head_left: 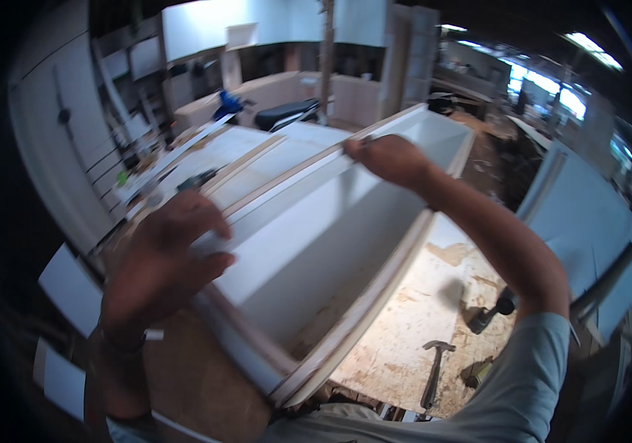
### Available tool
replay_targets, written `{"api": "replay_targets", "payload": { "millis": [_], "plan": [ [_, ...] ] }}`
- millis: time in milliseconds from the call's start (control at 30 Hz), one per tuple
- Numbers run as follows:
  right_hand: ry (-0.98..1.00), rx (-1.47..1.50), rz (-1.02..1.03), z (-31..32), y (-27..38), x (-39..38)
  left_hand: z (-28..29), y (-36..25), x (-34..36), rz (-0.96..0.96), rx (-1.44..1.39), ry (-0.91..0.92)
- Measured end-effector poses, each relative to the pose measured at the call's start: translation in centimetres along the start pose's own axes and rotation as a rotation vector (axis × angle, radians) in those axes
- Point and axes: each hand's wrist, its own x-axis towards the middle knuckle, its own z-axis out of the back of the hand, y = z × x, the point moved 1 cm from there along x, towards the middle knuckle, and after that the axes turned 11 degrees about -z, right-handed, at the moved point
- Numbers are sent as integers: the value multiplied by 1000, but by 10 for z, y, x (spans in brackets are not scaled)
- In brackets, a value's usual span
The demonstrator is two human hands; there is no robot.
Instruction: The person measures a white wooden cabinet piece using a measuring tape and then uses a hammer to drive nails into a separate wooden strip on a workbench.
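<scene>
While left hand (174, 252) hangs, fingers parted, and right hand (391, 158) curls at box rim (286, 181), grip uncertain, I'd brace the near end (248, 329).

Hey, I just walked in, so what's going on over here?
A person is working bare-handed over a long, white, open-topped box with wooden edges. The right hand is closed at the far rim; whether it holds anything is unclear. The blurred left hand is by the box's left end, thumb and fingers apart. A dark claw hammer lies on the stained pale board on the near side.
</scene>
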Motion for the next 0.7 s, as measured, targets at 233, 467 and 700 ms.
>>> {"api": "replay_targets", "payload": {
  "millis": [233, 467, 700],
  "plan": [
    [-131, -159, 201, 7, -11, -8, -12, -28, 20, 270, 53, -3],
    [-103, -140, 233, 10, -14, -11, -15, -28, 12, 339, -4, -45],
    [-115, -109, 263, 5, -17, -10, -17, -30, 11, 347, 20, -87]
  ]
}}
